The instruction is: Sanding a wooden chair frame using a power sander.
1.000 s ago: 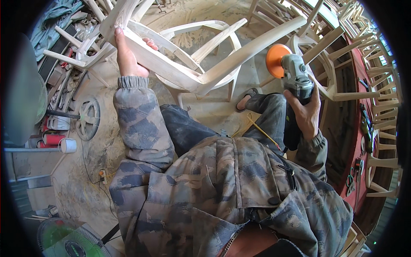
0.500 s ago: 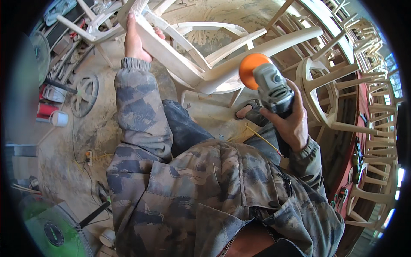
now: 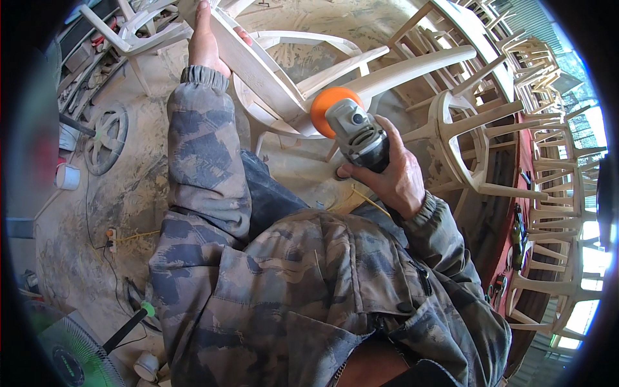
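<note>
My left hand (image 3: 209, 48) is closed around a bar of a pale, unpainted wooden chair frame (image 3: 258, 80), which slants down toward the middle of the view. Gripped in my right hand (image 3: 401, 174) is a grey and black angle grinder (image 3: 354, 132) fitted with an orange disc (image 3: 330, 105). The disc overlaps the corner where the bar meets a long curved leg (image 3: 419, 69). Whether it touches the wood, I cannot tell. Beneath the frame, another curved wooden chair part (image 3: 303, 37) shows.
More bare wooden chairs (image 3: 461, 138) crowd the right side, beside a red-covered surface (image 3: 506, 258) bearing tools. On the left are a round spoked base (image 3: 106, 138), a white tub (image 3: 67, 176) and a power strip (image 3: 112, 240) with cords. A green fan (image 3: 71, 358) stands lower left.
My right hand has carried the angle grinder left, bringing its disc from the long leg to the frame's corner. My left hand keeps its grip, slightly higher in view.
</note>
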Demonstrator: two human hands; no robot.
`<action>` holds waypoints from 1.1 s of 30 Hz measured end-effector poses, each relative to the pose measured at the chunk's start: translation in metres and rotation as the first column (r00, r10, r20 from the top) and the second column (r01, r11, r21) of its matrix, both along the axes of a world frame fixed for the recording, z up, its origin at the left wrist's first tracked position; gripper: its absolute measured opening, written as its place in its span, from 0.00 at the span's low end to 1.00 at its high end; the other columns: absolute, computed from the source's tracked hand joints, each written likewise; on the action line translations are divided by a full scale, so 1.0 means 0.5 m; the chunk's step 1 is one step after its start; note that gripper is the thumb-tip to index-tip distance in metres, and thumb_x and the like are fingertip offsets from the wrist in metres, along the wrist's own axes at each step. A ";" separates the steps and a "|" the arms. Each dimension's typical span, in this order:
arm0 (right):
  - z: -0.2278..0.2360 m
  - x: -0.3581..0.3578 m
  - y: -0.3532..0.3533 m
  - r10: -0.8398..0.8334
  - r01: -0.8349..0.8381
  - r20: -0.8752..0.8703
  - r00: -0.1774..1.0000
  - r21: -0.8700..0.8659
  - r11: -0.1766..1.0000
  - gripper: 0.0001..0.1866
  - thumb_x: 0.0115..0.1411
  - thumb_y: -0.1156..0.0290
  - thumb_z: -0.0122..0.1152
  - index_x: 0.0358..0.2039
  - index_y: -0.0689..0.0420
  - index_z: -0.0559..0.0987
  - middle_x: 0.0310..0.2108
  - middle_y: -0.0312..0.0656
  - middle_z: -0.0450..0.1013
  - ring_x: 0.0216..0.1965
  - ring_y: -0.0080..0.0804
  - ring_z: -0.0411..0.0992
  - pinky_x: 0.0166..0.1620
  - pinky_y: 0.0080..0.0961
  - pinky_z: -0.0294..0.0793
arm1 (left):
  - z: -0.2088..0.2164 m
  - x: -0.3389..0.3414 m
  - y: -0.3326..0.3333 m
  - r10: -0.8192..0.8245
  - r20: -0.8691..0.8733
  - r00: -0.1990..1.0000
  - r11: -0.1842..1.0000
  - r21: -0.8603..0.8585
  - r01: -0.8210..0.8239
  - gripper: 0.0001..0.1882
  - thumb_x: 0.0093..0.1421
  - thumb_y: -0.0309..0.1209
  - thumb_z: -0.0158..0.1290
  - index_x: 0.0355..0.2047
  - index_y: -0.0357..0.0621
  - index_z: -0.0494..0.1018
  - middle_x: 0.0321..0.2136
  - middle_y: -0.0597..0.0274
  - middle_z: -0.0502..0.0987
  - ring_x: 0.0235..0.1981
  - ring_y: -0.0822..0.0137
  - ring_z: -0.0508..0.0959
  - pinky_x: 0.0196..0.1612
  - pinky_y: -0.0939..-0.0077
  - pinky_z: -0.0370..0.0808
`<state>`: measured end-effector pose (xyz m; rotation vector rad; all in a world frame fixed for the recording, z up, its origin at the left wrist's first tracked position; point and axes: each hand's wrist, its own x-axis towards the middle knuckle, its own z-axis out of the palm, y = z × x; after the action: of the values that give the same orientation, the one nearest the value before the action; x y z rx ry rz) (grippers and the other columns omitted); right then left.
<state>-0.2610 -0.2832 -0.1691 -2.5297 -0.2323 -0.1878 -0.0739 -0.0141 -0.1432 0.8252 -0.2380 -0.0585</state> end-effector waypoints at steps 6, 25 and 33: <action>-0.005 0.004 -0.034 -0.054 0.057 0.056 0.997 -0.052 0.997 0.47 0.47 0.52 0.75 0.63 0.55 0.61 0.44 0.56 0.76 0.41 0.54 0.79 0.44 0.41 0.79 | -0.068 0.080 0.032 0.250 -0.063 0.966 0.956 0.178 -0.235 0.33 0.63 0.61 0.47 0.49 0.41 0.63 0.28 0.52 0.71 0.25 0.62 0.74 0.31 0.64 0.77; 0.015 -0.008 -0.028 -0.056 0.057 0.011 0.998 -0.112 0.992 0.47 0.49 0.50 0.73 0.63 0.57 0.61 0.43 0.58 0.76 0.40 0.53 0.79 0.42 0.41 0.79 | -0.071 0.094 0.006 0.233 -0.176 0.956 0.964 0.170 -0.204 0.36 0.63 0.63 0.46 0.50 0.39 0.62 0.28 0.52 0.71 0.25 0.61 0.75 0.32 0.66 0.76; 0.108 0.073 -0.221 -0.345 0.329 0.265 0.900 0.102 0.939 0.37 0.48 0.51 0.76 0.50 0.63 0.73 0.38 0.51 0.79 0.37 0.39 0.80 0.41 0.33 0.79 | -0.068 0.089 -0.001 0.242 -0.182 0.953 0.964 0.153 -0.215 0.36 0.63 0.62 0.46 0.52 0.40 0.62 0.29 0.54 0.70 0.26 0.62 0.74 0.32 0.67 0.76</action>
<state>-0.2247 -0.3938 -0.1151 -2.4644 0.1066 -0.6832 -0.0295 -0.0147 -0.1770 0.9670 0.0531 0.0618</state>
